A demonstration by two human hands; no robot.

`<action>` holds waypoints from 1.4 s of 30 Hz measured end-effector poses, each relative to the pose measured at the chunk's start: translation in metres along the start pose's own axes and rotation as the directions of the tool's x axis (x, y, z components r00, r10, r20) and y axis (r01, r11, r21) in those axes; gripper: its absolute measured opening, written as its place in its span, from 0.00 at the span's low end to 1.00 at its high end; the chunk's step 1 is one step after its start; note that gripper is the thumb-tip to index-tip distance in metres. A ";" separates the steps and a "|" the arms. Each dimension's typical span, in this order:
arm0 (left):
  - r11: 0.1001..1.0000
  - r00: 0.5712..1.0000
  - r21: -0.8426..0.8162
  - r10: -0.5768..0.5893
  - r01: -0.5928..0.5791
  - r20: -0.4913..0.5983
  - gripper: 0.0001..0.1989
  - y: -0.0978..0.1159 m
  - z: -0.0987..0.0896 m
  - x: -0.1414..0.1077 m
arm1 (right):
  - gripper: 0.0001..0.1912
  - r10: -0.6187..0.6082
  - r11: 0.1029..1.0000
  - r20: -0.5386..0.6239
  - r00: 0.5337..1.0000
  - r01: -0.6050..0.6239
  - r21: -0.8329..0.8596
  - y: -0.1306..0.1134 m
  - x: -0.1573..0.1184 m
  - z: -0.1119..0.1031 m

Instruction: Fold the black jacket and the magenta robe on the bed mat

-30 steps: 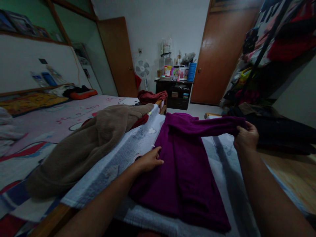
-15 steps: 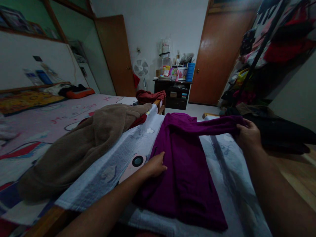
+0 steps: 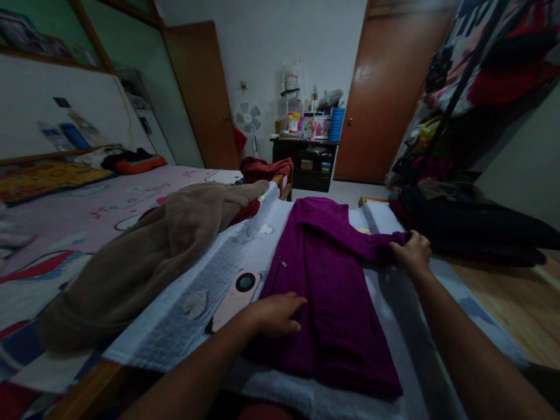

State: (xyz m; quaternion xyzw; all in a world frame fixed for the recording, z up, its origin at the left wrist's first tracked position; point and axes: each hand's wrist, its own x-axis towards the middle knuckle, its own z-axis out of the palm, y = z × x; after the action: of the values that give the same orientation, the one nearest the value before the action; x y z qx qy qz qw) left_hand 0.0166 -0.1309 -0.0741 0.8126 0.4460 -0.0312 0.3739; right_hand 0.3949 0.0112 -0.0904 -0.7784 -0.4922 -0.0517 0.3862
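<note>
A purple jacket lies on a pale blue cloth, one sleeve stretched to the right. My right hand is closed on the end of that sleeve. On the jacket's left front, below a small zipper pull, rests my left hand, its fingers apart and holding nothing. Just left of the jacket is a pink phone with a round dark camera, partly behind my left forearm.
A brown fleece garment spreads over the left side beside a patterned bed. Dark folded clothes are stacked at right. Farther back are a red cloth, a fan and a dark cabinet.
My right hand has moved left and down with the sleeve end, which now bends lower. My left hand has slid slightly down the jacket, uncovering the zipper pull and more of the phone.
</note>
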 end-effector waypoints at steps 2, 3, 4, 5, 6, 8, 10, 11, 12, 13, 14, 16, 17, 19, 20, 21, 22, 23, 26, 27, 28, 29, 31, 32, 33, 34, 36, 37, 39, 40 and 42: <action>0.984 0.998 -0.173 0.046 -0.037 0.047 0.32 -0.011 -0.010 -0.005 | 0.33 -0.059 0.997 -0.024 0.998 0.057 -0.049 -0.022 -0.018 0.001; 0.955 0.997 -0.294 0.059 -0.040 0.055 0.31 -0.018 -0.014 -0.006 | 0.34 -0.112 0.992 -0.012 0.994 0.111 -0.060 -0.034 -0.028 0.001; 0.905 0.995 -0.423 0.073 -0.039 0.063 0.31 -0.025 -0.017 -0.007 | 0.33 -0.162 0.985 0.017 0.987 0.163 -0.053 -0.048 -0.039 0.002; 0.840 0.994 -0.541 0.086 -0.038 0.063 0.30 -0.032 -0.019 -0.007 | 0.32 -0.203 0.978 0.062 0.977 0.205 -0.032 -0.062 -0.051 0.003; 0.771 0.994 -0.636 0.097 -0.037 0.060 0.31 -0.038 -0.019 -0.007 | 0.31 -0.242 0.970 0.119 0.963 0.244 0.001 -0.076 -0.063 0.004; 0.672 0.992 -0.739 0.113 -0.041 0.048 0.30 -0.046 -0.018 -0.006 | 0.27 -0.353 0.936 0.264 0.898 0.335 0.109 -0.101 -0.090 0.008; 0.656 0.991 -0.753 0.127 -0.058 0.034 0.28 -0.048 -0.012 -0.006 | 0.21 -0.480 0.877 0.428 0.766 0.400 0.267 -0.122 -0.117 0.013; 0.666 0.991 -0.742 0.134 -0.071 0.025 0.26 -0.047 -0.008 -0.007 | 0.19 -0.509 0.860 0.501 0.700 0.397 0.320 -0.130 -0.131 0.015; 0.686 0.990 -0.722 0.142 -0.091 0.010 0.24 -0.045 -0.003 -0.007 | 0.17 -0.519 0.855 0.563 0.643 0.393 0.339 -0.137 -0.144 0.018; 0.711 0.988 -0.694 0.151 -0.118 -0.013 0.22 -0.043 0.002 -0.008 | 0.15 -0.513 0.857 0.627 0.586 0.395 0.332 -0.143 -0.156 0.020; 0.740 0.986 -0.656 0.161 -0.151 -0.044 0.20 -0.040 0.008 -0.010 | 0.15 -0.497 0.862 0.662 0.561 0.406 0.303 -0.148 -0.167 0.022; 0.805 0.975 -0.549 0.193 -0.224 -0.114 0.19 -0.033 0.020 -0.014 | 0.16 -0.438 0.880 0.709 0.552 0.426 0.212 -0.156 -0.183 0.027; 0.833 0.966 -0.489 0.215 -0.259 -0.145 0.18 -0.030 0.026 -0.017 | 0.17 -0.410 0.887 0.720 0.561 0.429 0.170 -0.159 -0.188 0.029; 0.865 0.949 -0.394 0.257 -0.310 -0.183 0.17 -0.023 0.036 -0.022 | 0.17 -0.361 0.901 0.728 0.582 0.419 0.112 -0.164 -0.195 0.033; 0.869 0.943 -0.372 0.271 -0.326 -0.194 0.17 -0.020 0.040 -0.024 | 0.18 -0.343 0.908 0.728 0.594 0.408 0.095 -0.167 -0.197 0.035; 0.868 0.939 -0.367 0.277 -0.335 -0.203 0.16 -0.018 0.044 -0.025 | 0.19 -0.325 0.916 0.728 0.604 0.394 0.082 -0.169 -0.198 0.037; 0.864 0.938 -0.375 0.271 -0.336 -0.215 0.14 -0.015 0.046 -0.026 | 0.20 -0.306 0.923 0.729 0.612 0.377 0.071 -0.171 -0.198 0.038; 0.862 0.940 -0.390 0.250 -0.325 -0.231 0.13 -0.014 0.046 -0.027 | 0.20 -0.290 0.930 0.731 0.618 0.361 0.063 -0.172 -0.198 0.038; 0.871 0.918 -0.411 0.106 -0.271 -0.382 0.12 -0.013 0.041 -0.027 | 0.22 -0.281 0.941 0.724 0.630 0.330 0.078 -0.175 -0.196 0.038; 0.886 0.878 -0.392 0.035 -0.248 -0.477 0.13 -0.015 0.037 -0.026 | 0.22 -0.294 0.940 0.713 0.636 0.326 0.096 -0.175 -0.195 0.037; 0.907 0.817 -0.359 -0.029 -0.221 -0.577 0.14 -0.018 0.033 -0.025 | 0.22 -0.313 0.938 0.696 0.646 0.323 0.122 -0.176 -0.194 0.036; 0.930 0.742 -0.314 -0.074 -0.189 -0.666 0.16 -0.022 0.029 -0.022 | 0.21 -0.336 0.934 0.675 0.657 0.323 0.151 -0.176 -0.193 0.034; 0.971 0.620 -0.213 -0.104 -0.105 -0.777 0.20 -0.033 0.024 -0.014 | 0.18 -0.375 0.924 0.629 0.681 0.325 0.199 -0.174 -0.191 0.030; 0.984 0.596 -0.169 -0.101 -0.059 -0.797 0.22 -0.040 0.024 -0.009 | 0.17 -0.386 0.921 0.607 0.695 0.327 0.211 -0.173 -0.191 0.028; 0.991 0.599 -0.135 -0.099 -0.016 -0.794 0.24 -0.046 0.026 -0.003 | 0.16 -0.390 0.920 0.590 0.707 0.328 0.215 -0.171 -0.190 0.027; 0.993 0.621 -0.114 -0.104 0.024 -0.777 0.25 -0.051 0.028 0.002 | 0.15 -0.385 0.922 0.580 0.718 0.329 0.205 -0.169 -0.191 0.026; 0.992 0.688 -0.101 -0.128 0.079 -0.714 0.26 -0.058 0.036 0.011 | 0.15 -0.359 0.929 0.583 0.729 0.336 0.153 -0.164 -0.193 0.026; 0.990 0.718 -0.101 -0.140 0.097 -0.682 0.26 -0.060 0.040 0.014 | 0.14 -0.345 0.931 0.596 0.725 0.346 0.117 -0.161 -0.194 0.026; 0.987 0.749 -0.106 -0.163 0.124 -0.642 0.27 -0.059 0.045 0.016 | 0.15 -0.323 0.924 0.633 0.704 0.379 0.050 -0.157 -0.197 0.026; 0.985 0.750 -0.111 -0.175 0.135 -0.637 0.28 -0.058 0.046 0.016 | 0.15 -0.319 0.916 0.648 0.692 0.400 0.023 -0.156 -0.199 0.026; 0.980 0.739 -0.128 -0.200 0.154 -0.643 0.27 -0.054 0.044 0.014 | 0.17 -0.334 0.896 0.656 0.677 0.444 -0.002 -0.155 -0.200 0.024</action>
State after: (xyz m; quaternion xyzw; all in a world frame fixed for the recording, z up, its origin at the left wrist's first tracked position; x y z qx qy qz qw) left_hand -0.0029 -0.1314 -0.1428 0.7134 0.6240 0.2332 0.2173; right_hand 0.1603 -0.0851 -0.1135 -0.6540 -0.7422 0.0958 0.1107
